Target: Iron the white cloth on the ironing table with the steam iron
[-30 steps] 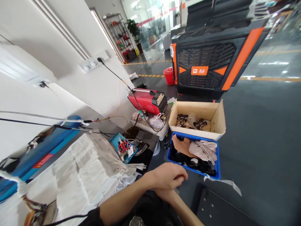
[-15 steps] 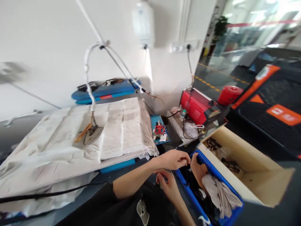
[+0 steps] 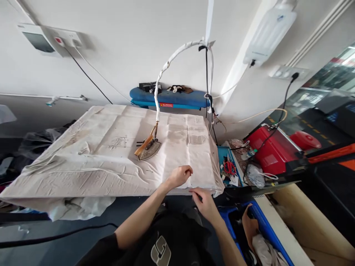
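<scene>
So, hands first: the left hand (image 3: 180,176) is over the front part of the cloth-covered ironing table (image 3: 195,153), fingers curled in. Can't tell if anything's tucked inside. The right hand (image 3: 205,203) is at the table's front edge, loosely bent, small gap, nothing visible in it; can't tell if it's touching the cloth.

The steam iron (image 3: 149,147) sits around mid-table, tilted wooden handle and all. IMO, treat it as hot, keep fingers off the plate, and go easy on the cloth, since the table's front left is wrinkly.

Watch the white-wrapped hose (image 3: 158,81) arching over the table's back edge. Right of the table there's a blue tray (image 3: 222,150) with red scissors (image 3: 229,167), and a blue basket (image 3: 265,220) crowds its front right corner.
</scene>
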The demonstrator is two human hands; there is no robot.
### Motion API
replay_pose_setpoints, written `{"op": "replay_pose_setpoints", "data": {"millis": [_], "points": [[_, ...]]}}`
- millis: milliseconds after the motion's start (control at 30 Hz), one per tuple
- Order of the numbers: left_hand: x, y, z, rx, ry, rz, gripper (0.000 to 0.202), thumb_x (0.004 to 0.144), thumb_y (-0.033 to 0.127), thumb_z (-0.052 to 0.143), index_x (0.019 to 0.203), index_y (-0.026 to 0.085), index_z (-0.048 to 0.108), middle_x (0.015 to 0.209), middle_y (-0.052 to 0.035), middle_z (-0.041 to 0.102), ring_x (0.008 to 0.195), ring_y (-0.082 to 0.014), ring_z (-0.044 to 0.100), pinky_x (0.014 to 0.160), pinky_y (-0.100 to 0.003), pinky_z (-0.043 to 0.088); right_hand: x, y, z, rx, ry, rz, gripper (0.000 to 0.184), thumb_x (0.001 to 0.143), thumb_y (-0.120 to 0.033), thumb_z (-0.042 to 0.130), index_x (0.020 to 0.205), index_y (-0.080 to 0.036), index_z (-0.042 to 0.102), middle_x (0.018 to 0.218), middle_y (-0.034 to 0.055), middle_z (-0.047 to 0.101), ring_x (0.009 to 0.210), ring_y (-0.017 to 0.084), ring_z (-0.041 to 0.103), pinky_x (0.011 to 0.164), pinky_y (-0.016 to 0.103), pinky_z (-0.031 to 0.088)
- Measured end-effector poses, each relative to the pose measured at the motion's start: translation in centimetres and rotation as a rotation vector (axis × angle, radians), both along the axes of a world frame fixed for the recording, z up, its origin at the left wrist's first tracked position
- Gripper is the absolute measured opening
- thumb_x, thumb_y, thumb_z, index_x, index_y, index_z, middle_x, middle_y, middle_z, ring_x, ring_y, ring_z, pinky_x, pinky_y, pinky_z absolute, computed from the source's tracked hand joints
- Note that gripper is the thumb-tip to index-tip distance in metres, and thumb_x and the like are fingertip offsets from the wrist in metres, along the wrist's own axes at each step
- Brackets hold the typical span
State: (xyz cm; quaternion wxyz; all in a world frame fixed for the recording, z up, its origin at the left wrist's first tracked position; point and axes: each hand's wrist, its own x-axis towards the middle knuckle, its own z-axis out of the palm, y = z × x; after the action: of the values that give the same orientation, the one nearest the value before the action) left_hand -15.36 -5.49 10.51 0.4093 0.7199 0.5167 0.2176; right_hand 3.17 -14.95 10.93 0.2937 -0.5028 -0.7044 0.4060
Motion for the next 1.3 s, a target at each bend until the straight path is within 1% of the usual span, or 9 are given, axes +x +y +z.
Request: {"op": "replay_pose_setpoints", "data": {"millis": [167,333,433,567,733,867,967,1133,1300], "points": [[-1.5,6.5,-0.6,0.14,0.073,0.008,0.031,0.094,0.015,0.046,0.11,0.021,0.072,0.118,-0.0055,0.076,0.111,-0.0205,0.071,0.102,-0.033,0.054,2.9,4.0,0.5,0.017,-0.136,-0.121,0.038,0.101,-0.041,0.047,0.103,-0.018,0.077,0.091,0.0103,0.075,0.084,0.023,0.071,0.083,0.035,0.057],[-2.3,16.5,-2.1,0.267,0.192,0.023,0.035,0.1,0.022,0.046,0.13,0.021,0.065,0.136,-0.0097,0.07,0.126,-0.0248,0.066,0.113,-0.041,0.051,8.7,11.4,-0.2,0.017,-0.19,-0.21,0.038,0.1,-0.046,0.05,0.102,-0.019,0.078,0.09,0.0109,0.075,0.08,0.024,0.071,0.074,0.034,0.058],[-2.2,24.3,-3.5,0.341,0.261,-0.016,0.039,0.101,0.024,0.048,0.138,0.02,0.06,0.146,-0.0118,0.064,0.137,-0.0259,0.059,0.12,-0.045,0.044,11.5,19.2,-0.2,0.041,-0.201,-0.18,0.036,0.099,-0.045,0.051,0.101,-0.021,0.078,0.092,0.0108,0.076,0.082,0.025,0.072,0.079,0.036,0.058],[-0.7,35.3,-6.7,0.411,0.456,-0.16,0.042,0.103,0.024,0.043,0.143,0.018,0.056,0.154,-0.013,0.057,0.143,-0.0244,0.054,0.124,-0.046,0.039,12.8,32.1,-0.9,0.108,-0.176,-0.111,0.035,0.097,-0.044,0.05,0.098,-0.022,0.077,0.093,0.0089,0.077,0.088,0.024,0.073,0.08,0.033,0.056],[1.7,45.3,-12.0,0.336,0.559,-0.23,0.044,0.102,0.021,0.046,0.145,0.018,0.056,0.156,-0.0135,0.055,0.148,-0.0251,0.048,0.127,-0.049,0.033,11.2,47.4,-4.3,0.14,-0.156,0.08,0.034,0.097,-0.038,0.047,0.096,-0.02,0.077,0.103,0.0084,0.079,0.095,0.024,0.074,0.086,0.033,0.053],[2.2,48.1,-14.9,0.35,0.594,-0.276,0.046,0.104,0.026,0.043,0.148,0.018,0.053,0.161,-0.0139,0.048,0.152,-0.0263,0.043,0.129,-0.05,0.028,8.9,56.1,-8.6,0.139,-0.228,0.186,0.032,0.097,-0.028,0.047,0.1,-0.02,0.078,0.11,0.0084,0.08,0.101,0.025,0.074,0.092,0.036,0.054],[1.9,48.1,-15.9,0.413,0.614,-0.3,0.047,0.106,0.031,0.039,0.149,0.015,0.052,0.164,-0.0162,0.044,0.154,-0.0294,0.039,0.129,-0.052,0.023,7.6,60.0,-11.9,0.204,-0.279,0.24,0.03,0.094,-0.018,0.05,0.105,-0.018,0.078,0.116,0.0102,0.079,0.112,0.027,0.072,0.101,0.04,0.053],[1.6,47.6,-16.2,0.493,0.639,-0.273,0.047,0.107,0.036,0.038,0.144,0.014,0.056,0.163,-0.0202,0.044,0.154,-0.0344,0.038,0.127,-0.057,0.026,8.2,62.1,-15.9,0.352,-0.344,0.283,0.034,0.096,-0.017,0.05,0.116,-0.017,0.077,0.127,0.0128,0.075,0.124,0.03,0.067,0.111,0.05,0.05],[1.7,47.6,-16.0,0.555,0.733,-0.293,0.049,0.108,0.041,0.035,0.145,0.016,0.057,0.162,-0.0188,0.045,0.152,-0.0333,0.041,0.124,-0.059,0.032,9.2,63.5,-17.2,0.424,-0.418,0.246,0.038,0.1,-0.021,0.044,0.126,-0.018,0.072,0.136,0.0136,0.07,0.131,0.032,0.062,0.113,0.054,0.049]]}}
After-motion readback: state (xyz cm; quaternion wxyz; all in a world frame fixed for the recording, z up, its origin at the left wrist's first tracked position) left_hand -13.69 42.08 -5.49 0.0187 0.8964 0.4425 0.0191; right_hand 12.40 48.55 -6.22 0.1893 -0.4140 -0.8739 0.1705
